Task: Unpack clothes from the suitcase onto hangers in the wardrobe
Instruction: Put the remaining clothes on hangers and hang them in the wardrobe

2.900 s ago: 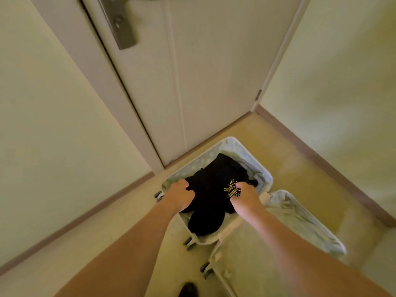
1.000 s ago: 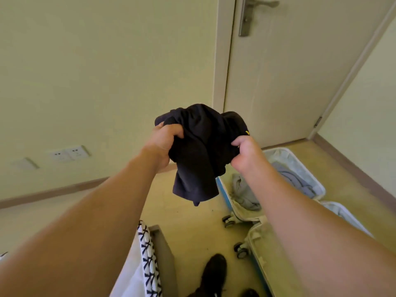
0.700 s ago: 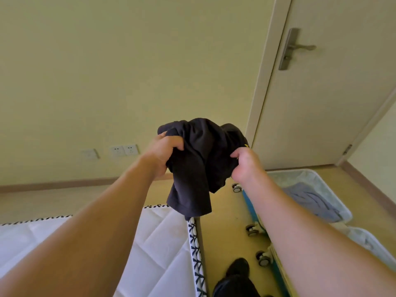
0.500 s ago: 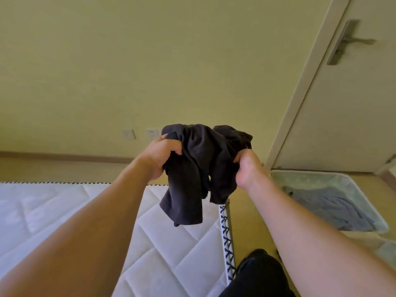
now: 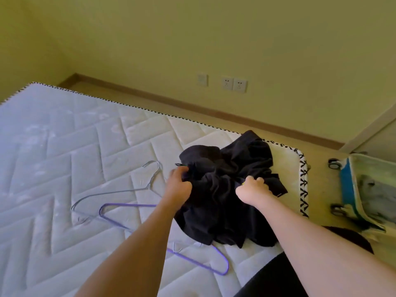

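Head | black garment (image 5: 225,189) now lowered onto mattress (image 5: 85,146); left hand (image 5: 179,187), right hand (image 5: 252,190) still gripping it

Garment (image 5: 225,189) on mattress (image 5: 64,157) corner; hangers (image 5: 120,198) left; suitcase (image 5: 364,189) right on floor.

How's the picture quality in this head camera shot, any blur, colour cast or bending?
Head view: yellow-green cast on the wall; wide-angle bending curves the mattress edge; the suitcase at the right border smears with blur; the black garment loses fold detail in its darkness; both hangers stay sharp.
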A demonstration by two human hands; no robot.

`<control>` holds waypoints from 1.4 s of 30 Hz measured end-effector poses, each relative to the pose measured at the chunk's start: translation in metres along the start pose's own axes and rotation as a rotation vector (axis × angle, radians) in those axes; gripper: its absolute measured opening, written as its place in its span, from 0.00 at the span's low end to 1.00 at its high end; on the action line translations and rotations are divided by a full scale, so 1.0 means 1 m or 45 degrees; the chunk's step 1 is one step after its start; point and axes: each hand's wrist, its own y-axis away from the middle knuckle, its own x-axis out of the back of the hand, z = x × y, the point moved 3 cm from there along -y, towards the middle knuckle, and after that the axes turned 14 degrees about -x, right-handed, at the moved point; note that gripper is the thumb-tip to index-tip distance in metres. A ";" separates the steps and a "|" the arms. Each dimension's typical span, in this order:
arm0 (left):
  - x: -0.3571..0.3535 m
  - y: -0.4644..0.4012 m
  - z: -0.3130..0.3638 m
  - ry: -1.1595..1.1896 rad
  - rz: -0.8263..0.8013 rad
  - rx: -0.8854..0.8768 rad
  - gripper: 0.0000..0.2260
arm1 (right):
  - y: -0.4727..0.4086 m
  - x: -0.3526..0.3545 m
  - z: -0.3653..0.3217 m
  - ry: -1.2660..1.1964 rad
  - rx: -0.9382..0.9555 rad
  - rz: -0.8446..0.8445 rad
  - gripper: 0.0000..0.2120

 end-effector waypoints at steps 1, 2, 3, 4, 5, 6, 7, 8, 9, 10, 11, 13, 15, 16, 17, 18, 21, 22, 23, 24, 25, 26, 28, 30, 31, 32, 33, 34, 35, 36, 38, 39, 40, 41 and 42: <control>0.010 0.000 -0.011 -0.051 0.198 0.087 0.22 | 0.002 0.002 -0.003 0.026 0.036 0.094 0.25; 0.019 0.000 -0.022 -0.151 0.294 0.194 0.21 | 0.003 0.003 -0.007 0.047 0.091 0.176 0.26; 0.025 -0.002 -0.034 -0.257 0.297 0.284 0.22 | 0.003 0.004 -0.010 0.055 0.150 0.248 0.26; 0.028 -0.005 -0.046 -0.386 0.206 0.352 0.25 | 0.003 0.005 -0.013 0.057 0.202 0.284 0.28; 0.031 -0.007 -0.056 -0.532 0.088 0.387 0.27 | 0.001 0.004 -0.017 0.057 0.237 0.285 0.29; 0.032 -0.011 -0.068 -0.673 -0.009 0.396 0.27 | 0.000 0.003 -0.022 0.048 0.263 0.274 0.29; 0.033 -0.015 -0.071 -0.816 -0.075 0.363 0.27 | -0.002 0.004 -0.024 0.032 0.267 0.252 0.29; 0.034 -0.017 -0.076 -0.930 -0.119 0.325 0.26 | -0.003 0.002 -0.028 0.029 0.259 0.217 0.29; 0.037 -0.020 -0.076 -1.010 -0.159 0.269 0.24 | -0.006 0.000 -0.029 0.028 0.246 0.186 0.28; 0.038 -0.024 -0.075 -1.033 -0.186 0.197 0.20 | -0.007 -0.002 -0.030 0.037 0.234 0.161 0.27; 0.039 -0.027 -0.070 -1.028 -0.233 0.127 0.17 | -0.010 -0.004 -0.032 0.047 0.226 0.135 0.27; 0.042 -0.032 -0.051 -1.061 -0.322 -0.023 0.13 | -0.013 -0.004 -0.034 0.056 0.216 0.087 0.26; 0.049 -0.041 -0.022 -1.236 -0.333 -0.140 0.12 | -0.014 0.001 -0.037 0.083 0.210 0.056 0.26; 0.057 -0.045 -0.002 -1.352 -0.340 -0.172 0.11 | -0.013 0.006 -0.042 0.112 0.207 0.043 0.26; 0.061 -0.049 0.018 -1.441 -0.344 -0.199 0.10 | -0.015 0.008 -0.041 0.147 0.182 0.020 0.25; 0.067 -0.054 0.039 -1.472 -0.303 -0.208 0.10 | -0.016 0.011 -0.043 0.188 0.167 0.011 0.25; 0.097 -0.080 0.099 -1.353 -0.019 -0.211 0.10 | -0.020 0.026 -0.049 0.219 0.143 0.032 0.23; 0.106 -0.087 0.118 -1.287 0.107 -0.244 0.11 | -0.023 0.035 -0.050 0.193 0.127 0.052 0.23; 0.112 -0.095 0.133 -1.212 0.211 -0.275 0.10 | -0.026 0.043 -0.049 0.146 0.101 0.066 0.23; 0.116 -0.101 0.148 -1.102 0.298 -0.303 0.09 | -0.030 0.053 -0.048 0.094 0.083 0.080 0.24; 0.117 -0.105 0.159 -0.966 0.355 -0.313 0.08 | -0.035 0.061 -0.047 0.036 0.066 0.080 0.25; 0.113 -0.112 0.170 -0.822 0.380 -0.309 0.07 | -0.042 0.071 -0.043 -0.029 0.058 0.084 0.27; 0.102 -0.124 0.180 -0.553 0.389 -0.265 0.06 | -0.058 0.085 -0.036 -0.149 0.046 0.072 0.28; 0.086 -0.136 0.186 -0.323 0.404 -0.273 0.06 | -0.080 0.098 -0.028 -0.229 0.012 0.074 0.30; 0.079 -0.141 0.186 -0.262 0.422 -0.302 0.06 | -0.091 0.102 -0.025 -0.255 -0.006 0.072 0.30; 0.074 -0.143 0.186 -0.223 0.453 -0.329 0.06 | -0.102 0.105 -0.025 -0.282 -0.016 0.068 0.31; 0.069 -0.145 0.185 -0.196 0.481 -0.350 0.06 | -0.113 0.105 -0.025 -0.304 -0.018 0.059 0.32; 0.062 -0.150 0.185 -0.188 0.500 -0.365 0.06 | -0.127 0.108 -0.028 -0.320 -0.003 0.050 0.32; 0.057 -0.151 0.183 -0.198 0.512 -0.378 0.07 | -0.135 0.108 -0.031 -0.331 0.031 0.038 0.33; 0.052 -0.154 0.182 -0.227 0.515 -0.386 0.07 | -0.143 0.109 -0.037 -0.342 0.060 0.012 0.35; 0.042 -0.162 0.178 -0.291 0.522 -0.390 0.06 | -0.155 0.110 -0.049 -0.370 0.103 -0.064 0.36; 0.038 -0.169 0.176 -0.316 0.524 -0.391 0.06 | -0.162 0.109 -0.055 -0.379 0.102 -0.107 0.37; 0.036 -0.174 0.174 -0.346 0.522 -0.397 0.06 | -0.166 0.107 -0.059 -0.375 0.082 -0.140 0.37; 0.033 -0.181 0.172 -0.380 0.514 -0.404 0.06 | -0.171 0.106 -0.062 -0.363 0.051 -0.164 0.35; 0.032 -0.184 0.170 -0.412 0.503 -0.411 0.06 | -0.175 0.103 -0.063 -0.332 0.036 -0.170 0.32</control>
